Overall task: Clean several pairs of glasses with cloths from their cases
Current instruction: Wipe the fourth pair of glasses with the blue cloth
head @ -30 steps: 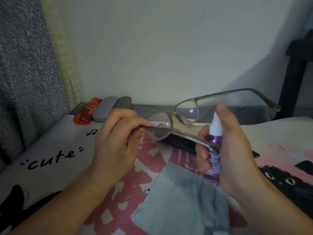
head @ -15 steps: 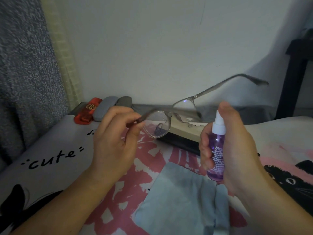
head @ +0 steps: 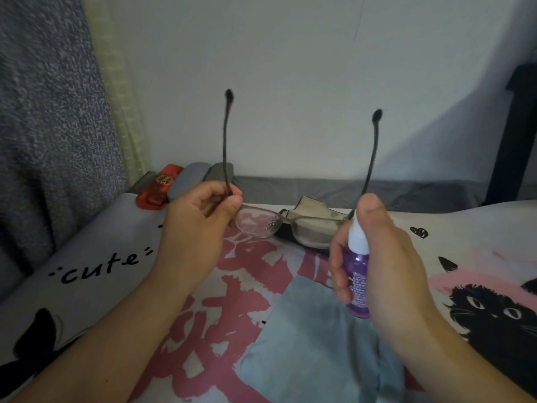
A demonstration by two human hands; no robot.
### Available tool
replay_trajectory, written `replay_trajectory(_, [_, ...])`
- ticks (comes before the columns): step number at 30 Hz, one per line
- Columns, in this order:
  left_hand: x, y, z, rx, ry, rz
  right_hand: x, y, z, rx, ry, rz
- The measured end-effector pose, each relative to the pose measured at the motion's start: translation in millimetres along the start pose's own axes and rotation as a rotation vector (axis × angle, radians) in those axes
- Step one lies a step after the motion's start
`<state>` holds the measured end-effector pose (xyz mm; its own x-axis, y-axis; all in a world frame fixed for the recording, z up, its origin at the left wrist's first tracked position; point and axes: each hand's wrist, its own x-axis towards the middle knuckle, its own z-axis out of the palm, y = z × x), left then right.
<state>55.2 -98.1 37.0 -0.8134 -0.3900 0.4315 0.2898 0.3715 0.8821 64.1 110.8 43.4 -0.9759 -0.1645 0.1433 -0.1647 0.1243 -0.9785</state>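
From the head camera, the left hand (head: 197,228) pinches the glasses (head: 286,228) at the left hinge, thumb and curled fingers (head: 232,202) closed on the frame where the temple arm begins. The glasses hang in the air between the two hands, above the bed, lenses facing down toward the camera and both dark temple arms standing up against the pale wall (head: 290,82). The left lens shows a patch of fine droplets near the nose bridge. The right hand (head: 386,257) is wrapped around a small purple spray bottle (head: 359,274), held upright with its white nozzle just beside the right lens; the forefinger lies on top of the nozzle and the other fingers curl round the body. A pale blue cloth (head: 308,344) lies spread on the bedsheet (head: 122,257) below the hands, partly under the right wrist. The sheet is printed with the word "cute", pink shapes and a black cat. Behind the glasses an open dark case (head: 312,210) with a beige lining rests on the bed. At the far left edge, against the wall, a red case (head: 159,187) lies beside two grey cases (head: 189,178). A speckled grey curtain (head: 52,126) hangs at the left.
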Motion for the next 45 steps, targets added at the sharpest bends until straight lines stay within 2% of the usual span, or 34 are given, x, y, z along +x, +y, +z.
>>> replay_trajectory(4, [3, -6, -4, 0.004, -0.047, -0.097, -5, 1, 4, -0.104, -0.016, -0.061])
replay_trajectory(7, [4, -8, -5, 0.037, 0.006, -0.094, -7, 0, 7, -0.089, -0.033, -0.094])
replay_trajectory(9, [7, -8, -8, 0.005, 0.039, -0.178, -9, 1, 10, -0.069, -0.067, -0.105])
replay_trajectory(13, [9, -2, -11, -0.467, -0.1, -0.609, -11, 3, 17, -0.082, -0.154, -0.075])
replay_trajectory(16, [6, 3, -11, -0.626, -0.2, -0.743, -12, 5, 24, -0.148, -0.163, -0.103])
replay_trajectory(21, [1, 1, -5, -0.61, -0.262, -0.759, -13, 6, 32, -0.216, -0.097, -0.186])
replay_trajectory(41, [0, 1, -4, -0.587, -0.261, -0.744, -12, 6, 28, -0.205, -0.067, -0.147])
replay_trajectory(45, [1, 1, -5, -0.625, -0.23, -0.76, -4, 6, 18, -0.156, 0.028, -0.101])
